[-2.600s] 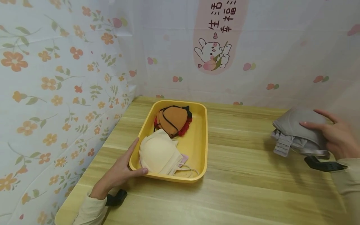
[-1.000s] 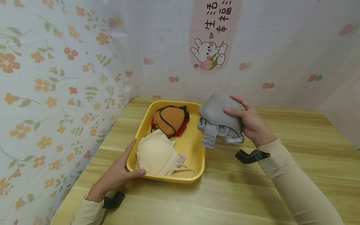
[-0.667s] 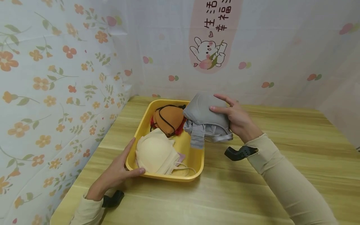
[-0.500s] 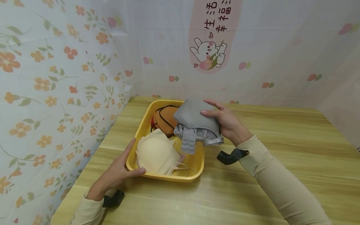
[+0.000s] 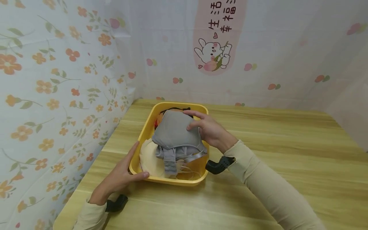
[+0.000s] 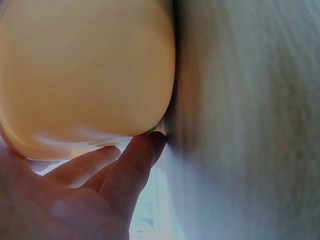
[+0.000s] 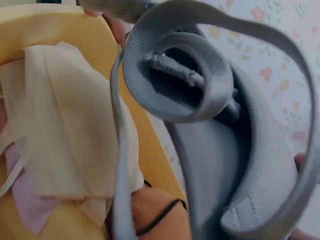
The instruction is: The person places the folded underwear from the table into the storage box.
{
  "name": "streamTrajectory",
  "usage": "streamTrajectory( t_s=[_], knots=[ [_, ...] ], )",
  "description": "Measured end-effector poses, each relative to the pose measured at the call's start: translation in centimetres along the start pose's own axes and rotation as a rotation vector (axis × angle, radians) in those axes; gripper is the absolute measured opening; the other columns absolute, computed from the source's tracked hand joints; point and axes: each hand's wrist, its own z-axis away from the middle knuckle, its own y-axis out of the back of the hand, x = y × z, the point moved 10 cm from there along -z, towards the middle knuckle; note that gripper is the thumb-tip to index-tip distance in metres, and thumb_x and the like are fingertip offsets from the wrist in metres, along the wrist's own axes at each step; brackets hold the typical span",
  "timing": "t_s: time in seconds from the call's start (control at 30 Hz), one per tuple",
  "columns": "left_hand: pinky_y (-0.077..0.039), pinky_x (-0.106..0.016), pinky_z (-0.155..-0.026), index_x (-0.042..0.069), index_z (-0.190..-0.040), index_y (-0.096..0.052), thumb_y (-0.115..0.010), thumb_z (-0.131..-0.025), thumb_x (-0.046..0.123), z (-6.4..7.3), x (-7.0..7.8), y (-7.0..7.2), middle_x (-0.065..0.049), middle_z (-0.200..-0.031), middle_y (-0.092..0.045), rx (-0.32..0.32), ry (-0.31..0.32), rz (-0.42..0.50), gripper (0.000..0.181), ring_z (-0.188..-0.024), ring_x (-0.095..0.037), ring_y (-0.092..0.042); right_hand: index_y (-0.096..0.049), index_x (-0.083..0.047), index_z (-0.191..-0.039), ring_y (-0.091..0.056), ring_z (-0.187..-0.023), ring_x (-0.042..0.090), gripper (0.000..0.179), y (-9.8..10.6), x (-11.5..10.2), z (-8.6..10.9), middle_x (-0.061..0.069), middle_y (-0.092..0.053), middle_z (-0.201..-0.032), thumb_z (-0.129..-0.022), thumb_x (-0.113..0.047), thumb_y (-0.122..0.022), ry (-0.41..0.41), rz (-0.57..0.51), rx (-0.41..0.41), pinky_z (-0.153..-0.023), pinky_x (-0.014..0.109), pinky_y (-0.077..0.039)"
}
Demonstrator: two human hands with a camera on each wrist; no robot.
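My right hand (image 5: 212,130) holds a folded grey bra (image 5: 179,129) over the yellow tray (image 5: 184,182), thumb and fingers on its cup. The grey straps and hook band hang from the near side; in the right wrist view, looped straps (image 7: 175,75) fill the middle. Beneath it lies a cream bra (image 5: 149,159), partly covered. An orange bra (image 7: 162,212) with black straps sits at the tray's far end, mostly hidden. My left hand (image 5: 120,175) grips the tray's near left corner, thumb at the rim; the left wrist view shows fingers (image 6: 131,167) against the outer wall.
The tray stands on a wooden table (image 5: 276,153). A lilac piece of cloth (image 7: 27,192) shows beside the cream bra. A flowered sheet (image 5: 57,105) hangs at the left and a printed white sheet (image 5: 172,48) at the back.
My right hand has brought the grey bra from the far right leftward over the tray and lowered it, covering parts of the cream and orange bras. The left hand stays at the tray corner.
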Motion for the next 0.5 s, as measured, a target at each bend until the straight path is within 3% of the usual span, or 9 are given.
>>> streamTrajectory(
  t_s=[0.13, 0.23, 0.3, 0.33, 0.37, 0.5],
  knots=[
    [-0.03, -0.068, -0.113, 0.022, -0.164, -0.001, -0.079, -0.083, 0.036, 0.0, 0.1, 0.0, -0.025, -0.166, -0.02, -0.005, 0.001, 0.013, 0.114, -0.148, -0.048, -0.03, -0.043, -0.023, -0.153, -0.04, -0.136, 0.03, 0.073, -1.4, 0.2, -0.8, 0.006, -0.027, -0.163, -0.087, 0.006, -0.053, -0.013, 0.023, -0.016, -0.103, 0.047, -0.041],
    [-0.037, -0.064, -0.11, 0.019, -0.164, -0.001, -0.079, -0.083, 0.035, -0.1, 0.3, 0.1, -0.028, -0.162, -0.027, -0.006, -0.007, 0.009, 0.114, -0.141, -0.046, -0.041, -0.045, -0.023, -0.151, -0.042, -0.133, 0.029, 0.072, -2.4, 0.7, -1.5, 0.008, -0.032, -0.16, -0.087, 0.009, -0.052, -0.036, 0.03, -0.016, -0.1, 0.047, -0.043],
    [-0.04, -0.061, -0.107, 0.018, -0.164, -0.001, -0.08, -0.082, 0.034, -0.1, 0.5, 0.2, -0.029, -0.16, -0.031, -0.003, -0.015, 0.005, 0.114, -0.138, -0.045, -0.045, -0.047, -0.023, -0.149, -0.046, -0.125, 0.025, 0.069, -3.1, 1.1, -1.9, 0.009, -0.036, -0.157, -0.088, 0.009, -0.053, -0.045, 0.051, -0.015, -0.094, 0.043, -0.046],
    [-0.041, -0.061, -0.106, 0.017, -0.164, -0.001, -0.08, -0.082, 0.034, -0.1, 0.5, 0.3, -0.029, -0.16, -0.031, -0.001, -0.018, -0.003, 0.114, -0.137, -0.045, -0.046, -0.049, -0.023, -0.148, -0.05, -0.111, 0.023, 0.068, -3.3, 1.3, -2.0, 0.009, -0.039, -0.155, -0.088, 0.009, -0.054, -0.046, 0.073, -0.015, -0.087, 0.038, -0.047],
    [-0.041, -0.061, -0.106, 0.017, -0.164, -0.002, -0.08, -0.082, 0.034, -0.1, 0.6, 0.3, -0.029, -0.16, -0.032, 0.002, -0.021, -0.011, 0.115, -0.137, -0.045, -0.047, -0.05, -0.023, -0.147, -0.051, -0.106, 0.022, 0.067, -3.5, 1.5, -2.2, 0.01, -0.041, -0.154, -0.088, 0.008, -0.055, -0.049, 0.096, -0.018, -0.082, 0.036, -0.048],
    [-0.038, -0.063, -0.108, 0.017, -0.164, -0.003, -0.081, -0.081, 0.034, -0.1, 0.8, 0.3, -0.028, -0.162, -0.029, 0.002, -0.027, -0.016, 0.115, -0.14, -0.047, -0.042, -0.055, -0.025, -0.144, -0.051, -0.099, 0.022, 0.063, -4.0, 2.1, -2.8, 0.008, -0.042, -0.155, -0.089, 0.006, -0.06, -0.044, 0.254, -0.033, -0.068, 0.031, -0.045]
  ],
)
